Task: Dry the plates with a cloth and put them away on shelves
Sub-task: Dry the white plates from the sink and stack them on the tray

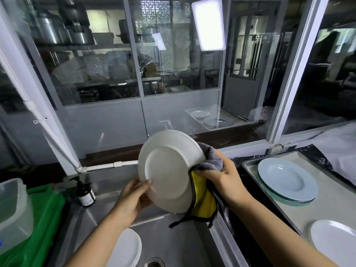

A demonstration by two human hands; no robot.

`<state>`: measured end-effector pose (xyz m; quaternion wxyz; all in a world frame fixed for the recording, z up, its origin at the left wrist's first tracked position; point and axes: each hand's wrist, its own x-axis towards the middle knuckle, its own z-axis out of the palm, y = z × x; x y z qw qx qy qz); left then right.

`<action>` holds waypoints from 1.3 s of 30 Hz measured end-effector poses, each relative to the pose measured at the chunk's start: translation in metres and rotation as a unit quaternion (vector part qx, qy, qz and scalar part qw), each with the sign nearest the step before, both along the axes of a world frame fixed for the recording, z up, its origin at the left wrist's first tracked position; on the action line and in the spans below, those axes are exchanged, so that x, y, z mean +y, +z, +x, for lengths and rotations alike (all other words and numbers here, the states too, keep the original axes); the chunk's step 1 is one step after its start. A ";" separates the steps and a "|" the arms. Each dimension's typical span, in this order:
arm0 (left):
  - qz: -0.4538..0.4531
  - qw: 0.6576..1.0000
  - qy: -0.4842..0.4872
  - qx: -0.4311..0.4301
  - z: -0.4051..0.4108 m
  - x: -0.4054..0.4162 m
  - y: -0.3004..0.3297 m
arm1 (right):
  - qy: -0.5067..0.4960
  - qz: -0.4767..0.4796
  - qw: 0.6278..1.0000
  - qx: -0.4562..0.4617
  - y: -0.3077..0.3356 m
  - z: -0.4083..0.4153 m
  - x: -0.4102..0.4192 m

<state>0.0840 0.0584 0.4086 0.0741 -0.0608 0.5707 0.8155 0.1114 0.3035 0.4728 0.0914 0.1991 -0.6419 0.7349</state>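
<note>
A white plate is held tilted above the steel sink, its underside facing me. My left hand grips its lower left rim, thumb on the underside. My right hand clutches a grey and yellow cloth against the plate's right edge; the cloth hangs down below it. A stack of white plates lies in the sink at the lower left. On the metal tray to the right sit a stack of pale blue plates and a white plate.
A dark pump bottle stands at the sink's back left corner. A clear plastic tub rests on a green crate at the left. A glass partition rises behind the sink. The drain is at the bottom centre.
</note>
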 end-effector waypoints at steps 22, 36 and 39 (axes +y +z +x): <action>-0.141 0.976 0.021 0.164 0.038 0.020 0.071 | -0.196 0.241 0.934 0.177 -0.017 -0.023 -0.027; -0.229 0.956 -0.042 0.180 0.038 0.021 0.072 | -0.156 0.431 0.804 0.379 0.006 -0.029 -0.031; -0.198 0.965 -0.044 0.164 0.042 0.020 0.074 | -0.151 0.395 0.842 0.336 -0.003 -0.036 -0.018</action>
